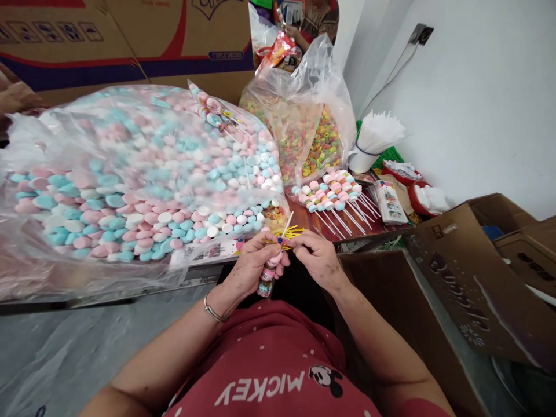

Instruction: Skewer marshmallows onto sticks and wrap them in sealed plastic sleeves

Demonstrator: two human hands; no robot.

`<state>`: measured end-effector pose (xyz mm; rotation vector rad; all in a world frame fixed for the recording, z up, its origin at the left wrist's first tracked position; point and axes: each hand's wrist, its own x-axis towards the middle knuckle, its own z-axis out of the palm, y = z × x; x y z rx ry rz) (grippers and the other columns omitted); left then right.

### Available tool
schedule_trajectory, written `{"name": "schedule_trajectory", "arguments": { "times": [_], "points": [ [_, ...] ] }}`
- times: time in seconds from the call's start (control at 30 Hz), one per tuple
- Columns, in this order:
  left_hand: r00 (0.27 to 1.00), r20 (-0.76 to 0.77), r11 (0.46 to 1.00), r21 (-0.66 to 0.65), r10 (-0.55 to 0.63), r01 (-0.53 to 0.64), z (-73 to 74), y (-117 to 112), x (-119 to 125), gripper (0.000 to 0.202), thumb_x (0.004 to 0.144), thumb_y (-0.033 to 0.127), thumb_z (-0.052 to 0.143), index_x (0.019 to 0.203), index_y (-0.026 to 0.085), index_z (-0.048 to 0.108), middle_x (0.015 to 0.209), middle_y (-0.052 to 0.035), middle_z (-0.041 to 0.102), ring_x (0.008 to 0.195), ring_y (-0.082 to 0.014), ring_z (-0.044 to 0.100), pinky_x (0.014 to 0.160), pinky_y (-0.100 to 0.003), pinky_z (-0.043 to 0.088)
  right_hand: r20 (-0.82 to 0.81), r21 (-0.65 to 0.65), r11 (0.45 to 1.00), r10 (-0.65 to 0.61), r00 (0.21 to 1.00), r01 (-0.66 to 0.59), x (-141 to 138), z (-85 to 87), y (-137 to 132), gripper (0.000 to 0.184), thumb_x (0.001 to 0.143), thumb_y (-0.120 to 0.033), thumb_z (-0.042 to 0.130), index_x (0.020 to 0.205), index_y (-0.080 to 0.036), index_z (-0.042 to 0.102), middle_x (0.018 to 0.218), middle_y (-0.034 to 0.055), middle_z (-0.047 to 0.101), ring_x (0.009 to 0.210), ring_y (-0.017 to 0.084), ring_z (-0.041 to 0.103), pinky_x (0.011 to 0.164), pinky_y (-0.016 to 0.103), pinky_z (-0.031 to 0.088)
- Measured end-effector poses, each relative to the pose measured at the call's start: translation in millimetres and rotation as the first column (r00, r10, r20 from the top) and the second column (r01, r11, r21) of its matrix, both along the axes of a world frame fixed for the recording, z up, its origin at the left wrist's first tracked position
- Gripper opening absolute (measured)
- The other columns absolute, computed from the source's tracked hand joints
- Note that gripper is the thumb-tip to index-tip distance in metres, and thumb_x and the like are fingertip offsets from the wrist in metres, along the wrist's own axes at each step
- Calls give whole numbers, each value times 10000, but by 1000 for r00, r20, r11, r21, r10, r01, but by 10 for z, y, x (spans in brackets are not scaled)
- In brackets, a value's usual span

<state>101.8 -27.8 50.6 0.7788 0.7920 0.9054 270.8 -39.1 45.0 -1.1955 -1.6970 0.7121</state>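
Observation:
My left hand (252,266) is closed around a wrapped marshmallow skewer (266,281), its pink and colored pieces hanging down and its white stick pointing up. At the neck of the wrapper, my right hand (320,260) pinches what looks like a thin yellow twist tie; the fingertips partly hide it. Just behind the hands lie several loose yellow twist ties (296,230) on the table edge. Unwrapped marshmallow skewers (334,191) are piled to the right, sticks toward me. A large clear bag of pink, blue and white marshmallows (147,223) spreads across the left.
Wrapped skewers (212,113) rest on the marshmallow bag. Behind stands a bag of colorful ring candies (324,142), beside a white cup (361,159) of sticks. Red baskets (419,200) and cardboard boxes (469,284) are on the right. Another person (319,23) sits beyond; someone's hand (15,95) shows far left.

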Motion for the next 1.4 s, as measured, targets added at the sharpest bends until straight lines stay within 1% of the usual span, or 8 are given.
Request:
{"name": "schedule_trajectory", "arguments": {
  "times": [0.23,0.4,0.53,0.63,0.77,0.97,1.17,1.4],
  "points": [
    [997,-75,999,-33,5,-8,39,35,15,328,647,350,776,767,186,518,542,-11,673,364,-114,538,337,-181,418,300,305,951,-35,953,-61,-49,18,-49,208,971,-150,486,924,-138,688,840,66,651,784,165,602,730,278,493],
    [967,-189,980,-127,-173,151,80,137,-32,243,607,268,769,689,166,564,503,-21,650,350,-121,537,316,-181,411,734,444,774,-27,678,-450,67,136,22,342,1029,-173,380,871,-122,679,818,93,620,819,220,527,746,356,451],
    [755,-220,787,-164,-618,595,6,291,-155,103,588,190,724,634,124,661,533,-71,683,363,-131,564,332,-186,436,796,277,662,247,552,-696,130,281,114,266,1034,-195,420,1019,-153,683,1134,80,645,1025,205,524,919,345,446],
    [573,-236,615,-187,-785,766,-91,346,-177,66,570,171,695,576,105,701,515,-79,678,372,-128,571,344,-175,445,814,124,628,378,441,-768,103,374,119,243,1033,-221,449,1009,-183,687,1115,49,659,945,179,531,892,310,447],
    [540,-226,583,-231,-811,779,-132,305,-126,93,578,200,727,591,109,722,503,-64,670,360,-114,546,337,-168,422,861,48,657,355,365,-753,67,440,23,229,1019,-194,457,990,-165,682,941,61,671,859,186,530,773,314,443],
    [563,-346,652,-244,-750,718,-1,248,-120,119,596,220,749,567,111,710,497,-52,658,372,-109,555,362,-169,432,878,-21,816,290,380,-577,26,515,-208,166,978,-173,514,1072,-140,647,1038,101,657,860,217,554,646,323,417],
    [552,-312,630,-288,-774,721,8,237,-110,91,540,190,728,589,118,702,507,-45,669,356,-109,544,349,-172,428,851,-161,809,404,335,-566,16,571,-227,156,978,-130,492,1036,-141,636,1027,71,657,791,182,573,586,300,378],
    [571,-319,651,-273,-756,708,59,189,-56,110,536,214,696,526,109,666,481,-64,646,341,-117,529,321,-179,384,779,-240,875,432,455,-420,11,545,-247,115,954,-158,534,1000,-152,639,1006,71,643,798,173,581,634,283,413]
  ]
}}
